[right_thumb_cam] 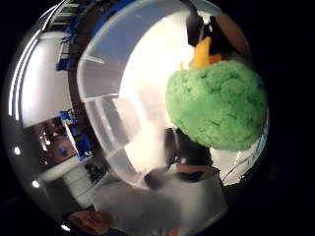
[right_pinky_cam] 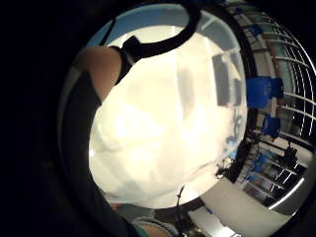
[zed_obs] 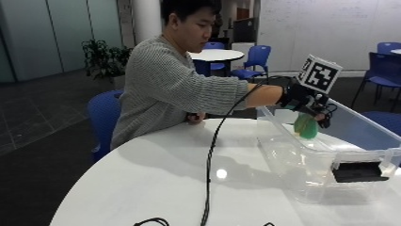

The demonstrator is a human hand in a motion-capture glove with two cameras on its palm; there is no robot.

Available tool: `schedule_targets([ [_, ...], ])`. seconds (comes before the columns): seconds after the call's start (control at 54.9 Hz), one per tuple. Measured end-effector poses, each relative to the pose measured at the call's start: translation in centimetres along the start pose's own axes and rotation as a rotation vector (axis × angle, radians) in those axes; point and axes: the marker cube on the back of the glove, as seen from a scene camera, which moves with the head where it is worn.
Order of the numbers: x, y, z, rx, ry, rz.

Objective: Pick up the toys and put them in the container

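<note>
Right now the gloved right hand (zed_obs: 305,101) holds a green plush toy (zed_obs: 307,126) with its fingers curled round it, hanging over the open clear plastic container (zed_obs: 294,160) on the white table (zed_obs: 156,174). To finish this step well, I'd lower the toy below the container's rim before letting the fingers go, so it drops inside rather than catching the wall
</note>
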Motion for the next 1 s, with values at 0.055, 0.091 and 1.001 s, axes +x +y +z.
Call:
schedule_targets([
  [0.055, -0.3, -0.3, 0.8, -0.019, -0.018, 0.021],
  [0.091, -0.4, -0.2, 1.0, -0.019, -0.032, 0.024],
  [1.001, 7.2, 37.4, 12.7, 0.339, 0.199, -0.140],
])
